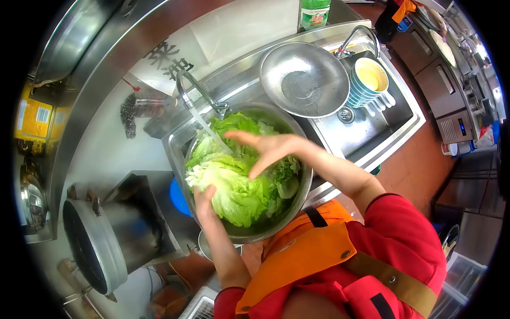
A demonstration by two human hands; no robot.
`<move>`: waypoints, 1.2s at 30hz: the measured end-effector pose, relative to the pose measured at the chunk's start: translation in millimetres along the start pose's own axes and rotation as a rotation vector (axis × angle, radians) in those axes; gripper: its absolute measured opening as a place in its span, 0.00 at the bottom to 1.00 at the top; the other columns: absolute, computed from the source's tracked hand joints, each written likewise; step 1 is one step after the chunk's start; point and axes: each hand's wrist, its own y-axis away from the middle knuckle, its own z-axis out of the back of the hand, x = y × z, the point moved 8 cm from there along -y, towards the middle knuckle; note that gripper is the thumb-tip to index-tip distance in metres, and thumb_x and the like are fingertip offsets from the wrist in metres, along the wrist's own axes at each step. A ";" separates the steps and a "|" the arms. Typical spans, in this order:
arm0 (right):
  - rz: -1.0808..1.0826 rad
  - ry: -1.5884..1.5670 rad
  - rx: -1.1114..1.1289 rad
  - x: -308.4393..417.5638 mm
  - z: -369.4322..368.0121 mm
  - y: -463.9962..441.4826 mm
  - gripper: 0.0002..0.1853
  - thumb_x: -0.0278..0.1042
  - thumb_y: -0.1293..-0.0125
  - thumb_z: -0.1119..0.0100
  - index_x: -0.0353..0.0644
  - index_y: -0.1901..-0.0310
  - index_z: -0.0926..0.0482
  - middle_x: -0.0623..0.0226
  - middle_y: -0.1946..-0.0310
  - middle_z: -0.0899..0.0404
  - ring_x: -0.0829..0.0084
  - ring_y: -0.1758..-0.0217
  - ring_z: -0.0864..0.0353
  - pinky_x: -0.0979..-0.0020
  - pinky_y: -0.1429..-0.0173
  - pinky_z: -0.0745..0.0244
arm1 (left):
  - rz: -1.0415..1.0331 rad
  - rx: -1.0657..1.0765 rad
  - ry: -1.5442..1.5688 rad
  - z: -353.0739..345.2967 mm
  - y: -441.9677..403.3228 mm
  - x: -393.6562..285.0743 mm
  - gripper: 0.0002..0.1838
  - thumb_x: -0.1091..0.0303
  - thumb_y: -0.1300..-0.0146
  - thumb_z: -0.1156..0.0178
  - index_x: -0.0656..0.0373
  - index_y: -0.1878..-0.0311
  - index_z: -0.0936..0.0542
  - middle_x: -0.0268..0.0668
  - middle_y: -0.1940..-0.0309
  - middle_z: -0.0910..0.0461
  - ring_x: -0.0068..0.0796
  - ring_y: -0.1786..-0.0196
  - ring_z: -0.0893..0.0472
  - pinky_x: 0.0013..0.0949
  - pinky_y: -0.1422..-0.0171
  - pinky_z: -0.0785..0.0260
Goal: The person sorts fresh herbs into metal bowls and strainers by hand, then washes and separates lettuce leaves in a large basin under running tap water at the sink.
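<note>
Fingers [241, 138] of the right hand [273, 148] spread wide above lettuce [234, 189] heaped in a steel basin [300, 199]; the left hand [205, 204] meets the leaves' edge, fingertips hidden, so I can't tell whether they grip. Water runs in from a faucet [202, 90]. Farther off sit a steel colander [305, 77] and stacked bowls [362, 91].

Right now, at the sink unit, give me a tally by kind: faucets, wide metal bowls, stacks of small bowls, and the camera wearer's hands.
Faucets: 2
Wide metal bowls: 2, one holding lettuce
Stacks of small bowls: 1
Wearer's hands: 2
Total: 7, with each stack counted as one
</note>
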 end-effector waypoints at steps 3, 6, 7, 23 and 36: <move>-0.101 0.153 -0.376 -15.5 82.2 59.4 0.48 0.41 0.49 0.28 0.43 0.29 0.47 0.54 0.32 0.39 0.59 0.28 0.42 0.58 0.27 0.42 | 0.006 -0.022 0.074 -0.6 12.3 -6.8 0.43 0.59 0.54 0.32 0.71 0.37 0.36 0.47 0.47 0.26 0.39 0.48 0.22 0.38 0.44 0.28; -0.394 0.773 -0.568 -67.8 142.8 123.9 0.35 0.39 0.47 0.31 0.41 0.38 0.33 0.55 0.41 0.27 0.59 0.34 0.32 0.61 0.32 0.36 | 0.014 -0.033 0.021 12.4 17.7 -0.7 0.42 0.54 0.50 0.36 0.68 0.34 0.37 0.47 0.43 0.28 0.43 0.44 0.25 0.41 0.41 0.30; -0.500 0.872 -0.453 -86.1 141.0 132.6 0.32 0.38 0.46 0.33 0.43 0.39 0.31 0.56 0.42 0.26 0.58 0.36 0.30 0.61 0.34 0.34 | 0.011 -0.042 0.020 12.6 16.7 -0.4 0.42 0.54 0.50 0.36 0.68 0.34 0.37 0.47 0.43 0.28 0.43 0.44 0.25 0.41 0.41 0.30; 0.074 -0.482 -1.190 -10.1 182.2 269.2 0.19 0.32 0.40 0.33 0.35 0.49 0.23 0.63 0.58 0.18 0.69 0.57 0.18 0.62 0.46 0.24 | 0.085 -0.012 0.015 -8.2 13.3 11.4 0.40 0.55 0.48 0.36 0.67 0.34 0.36 0.46 0.43 0.28 0.40 0.43 0.26 0.41 0.42 0.31; 0.523 -1.420 -1.343 -141.8 179.7 248.7 0.21 0.37 0.40 0.33 0.43 0.45 0.23 0.64 0.46 0.21 0.63 0.40 0.27 0.47 0.32 0.37 | 0.112 -0.006 -0.018 -31.0 11.4 16.1 0.41 0.54 0.49 0.35 0.66 0.35 0.36 0.45 0.44 0.28 0.40 0.45 0.25 0.40 0.42 0.31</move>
